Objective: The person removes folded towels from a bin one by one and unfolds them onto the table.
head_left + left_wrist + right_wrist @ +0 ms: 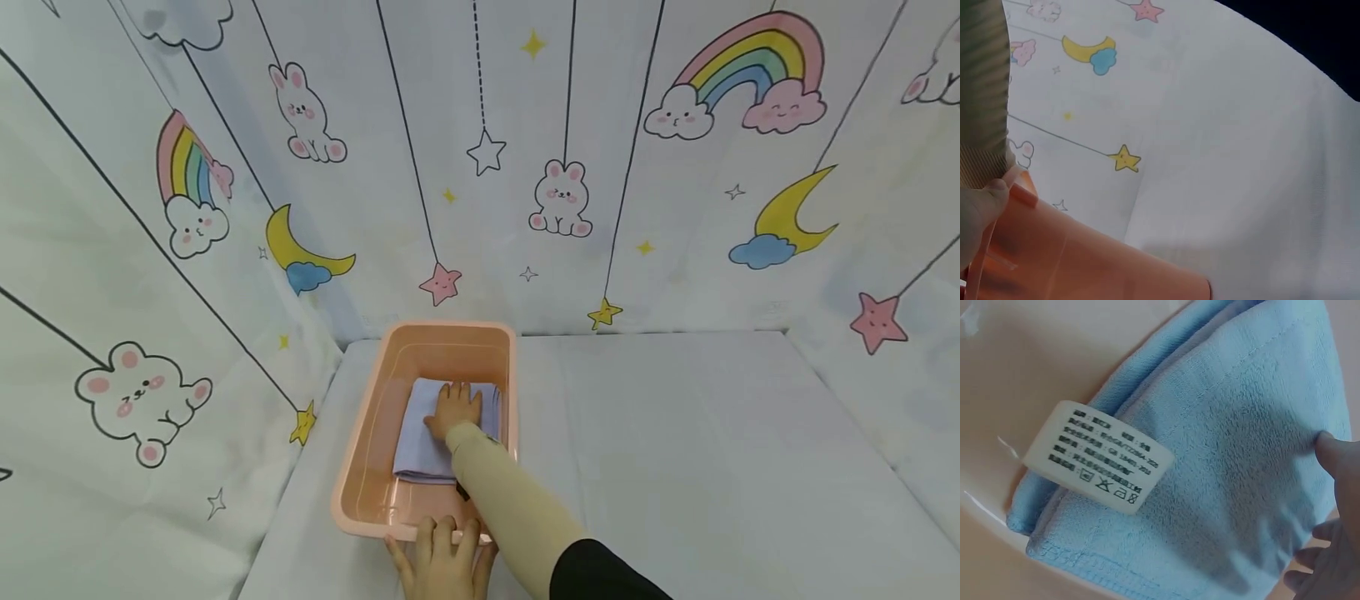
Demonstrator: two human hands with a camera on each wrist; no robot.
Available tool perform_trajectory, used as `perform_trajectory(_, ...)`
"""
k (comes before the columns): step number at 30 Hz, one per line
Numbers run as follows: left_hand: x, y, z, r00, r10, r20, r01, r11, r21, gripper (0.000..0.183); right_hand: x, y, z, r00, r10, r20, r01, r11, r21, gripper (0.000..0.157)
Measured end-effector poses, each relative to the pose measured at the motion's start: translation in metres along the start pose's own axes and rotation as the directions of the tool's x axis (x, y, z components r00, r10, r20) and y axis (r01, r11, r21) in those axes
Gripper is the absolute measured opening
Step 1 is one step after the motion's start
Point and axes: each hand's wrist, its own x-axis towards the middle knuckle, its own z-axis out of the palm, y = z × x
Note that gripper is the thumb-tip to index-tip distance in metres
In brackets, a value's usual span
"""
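Observation:
A lavender-blue folded towel (420, 437) lies on the floor of a peach plastic basin (360, 483). My right hand (456, 407) reaches into the basin and rests on the towel with its fingers spread. In the right wrist view, the thumb and fingertips of that hand (1335, 506) lie along one side of the towel (1229, 425), and a white printed care label (1100, 456) sticks out at the opposite edge. My left hand (444, 562) grips the basin's near rim, fingers over the edge. The left wrist view shows part of this hand (979, 219) at the rim, above the basin's outer wall (1097, 262).
The basin stands on a white-covered table (660, 450), toward its left side. White cloth walls (420, 208) printed with rabbits, stars, moons and rainbows rise at the back and both sides. My right forearm crosses over the basin's near right corner.

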Motion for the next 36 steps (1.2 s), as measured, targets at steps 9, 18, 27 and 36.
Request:
perform_trajectory(9,-0.006,-0.001,0.007,0.993,0.039,-0.112,-0.039,0.999,0.004,0.064,0.009,0.003,0.001,0.999,-0.030,0.013,0.029,0.998,0.052,0.089)
perform_trajectory(18,-0.007,-0.001,0.012,0.987,0.060,-0.146,-0.061,0.998,0.001,0.059,0.013,0.008,-0.004,0.999,-0.002,0.047,-0.003,0.994,0.105,0.080)
perform_trajectory(27,-0.007,0.000,0.009,0.992,0.045,-0.121,-0.044,0.999,0.015,0.059,0.016,0.005,-0.002,0.996,-0.023,0.089,0.014,0.995,0.101,0.074)
perform_trajectory(36,-0.005,-0.001,0.009,0.993,0.058,-0.101,-0.055,0.998,0.036,0.060,0.023,0.004,0.008,0.992,-0.082,0.093,0.078,0.996,0.050,0.077)
